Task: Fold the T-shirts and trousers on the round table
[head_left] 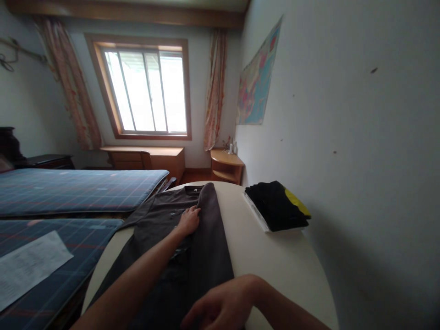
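A dark grey T-shirt [209, 238] lies spread on a round cream table [275, 261], its collar at the far end. Its right side is folded inward in a long strip. My left hand [189, 221] rests on the upper shirt, fingers laid along the inner edge of that fold. Close to me, my right hand [223, 305] is over the lower shirt, fingers bent downward and spread a little. The bottom of the picture cuts off part of this hand, and no cloth shows gripped in it.
A stack of folded black clothes [275, 204] with a yellow patch sits at the table's right, near the wall [371, 183]. Plaid mattresses [82, 190] stand to the left, one bearing a paper sheet [34, 268]. A desk [165, 158] and corner shelf [227, 158] are beyond.
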Motion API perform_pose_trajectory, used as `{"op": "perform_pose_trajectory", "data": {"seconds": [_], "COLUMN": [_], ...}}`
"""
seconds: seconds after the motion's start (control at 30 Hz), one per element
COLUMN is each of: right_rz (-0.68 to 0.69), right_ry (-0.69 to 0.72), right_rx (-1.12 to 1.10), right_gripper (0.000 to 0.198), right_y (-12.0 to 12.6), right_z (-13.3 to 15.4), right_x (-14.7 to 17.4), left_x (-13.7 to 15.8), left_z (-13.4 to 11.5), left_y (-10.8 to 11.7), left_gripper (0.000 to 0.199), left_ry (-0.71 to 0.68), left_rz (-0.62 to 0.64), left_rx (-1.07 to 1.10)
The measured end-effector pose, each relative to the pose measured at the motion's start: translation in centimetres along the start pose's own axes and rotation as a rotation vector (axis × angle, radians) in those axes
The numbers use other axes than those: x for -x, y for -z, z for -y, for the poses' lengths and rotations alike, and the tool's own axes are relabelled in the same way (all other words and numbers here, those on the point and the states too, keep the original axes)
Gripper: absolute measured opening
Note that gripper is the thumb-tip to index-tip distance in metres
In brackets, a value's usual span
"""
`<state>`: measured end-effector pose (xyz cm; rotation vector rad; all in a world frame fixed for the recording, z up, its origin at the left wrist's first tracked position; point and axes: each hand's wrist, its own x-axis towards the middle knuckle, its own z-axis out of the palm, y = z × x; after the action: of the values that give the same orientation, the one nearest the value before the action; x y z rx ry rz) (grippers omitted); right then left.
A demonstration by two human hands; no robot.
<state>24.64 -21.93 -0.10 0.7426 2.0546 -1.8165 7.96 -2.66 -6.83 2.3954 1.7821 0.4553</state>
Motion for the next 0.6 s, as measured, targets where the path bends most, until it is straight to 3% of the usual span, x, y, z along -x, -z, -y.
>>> {"op": "perform_pose_trajectory", "data": {"seconds": [0.07,0.1,0.17,0.23,0.3,0.4,0.6], "right_rz": [-0.087,-0.207,-0.583,-0.98,-1.179,-1.183,-1.122], "right_ry": [0.015,0.012,-0.057,-0.236,-0.461,-0.66,-0.607], "right_rx": [-0.037,-0.008,0.18,0.451,0.623,0.67,0.595], "right_gripper": [0.052,0.043,0.032,0.025,0.025,0.034,0.037], "right_y": [0.4,0.7,1.5,2.5,3.5,4.4,3.5], "right_z": [-0.3,-0.5,-1.0,-1.7,-2.6,-3.9,-4.2], "right_x": [0.1,0.3,0.6,0.9,0.9,1.0,1.5], "left_x": [0.5,0.7,1.2,1.5,1.6,1.2,-1.3], "left_z": [-0.3,-0.4,-0.8,-1.1,-1.5,-2.4,-5.2], "left_y": [0.2,0.2,0.3,0.3,0.3,0.4,1.1], "left_gripper": [0.05,0.05,0.049,0.047,0.046,0.045,0.049], "left_ry": [-0.032,-0.069,-0.172,-0.252,-0.275,-0.288,-0.373], "left_rz": [-0.016,-0.027,-0.036,-0.027,-0.012,-0.014,0.011], "left_rx": [-0.035,-0.059,-0.129,-0.197,-0.235,-0.276,-0.378]}}
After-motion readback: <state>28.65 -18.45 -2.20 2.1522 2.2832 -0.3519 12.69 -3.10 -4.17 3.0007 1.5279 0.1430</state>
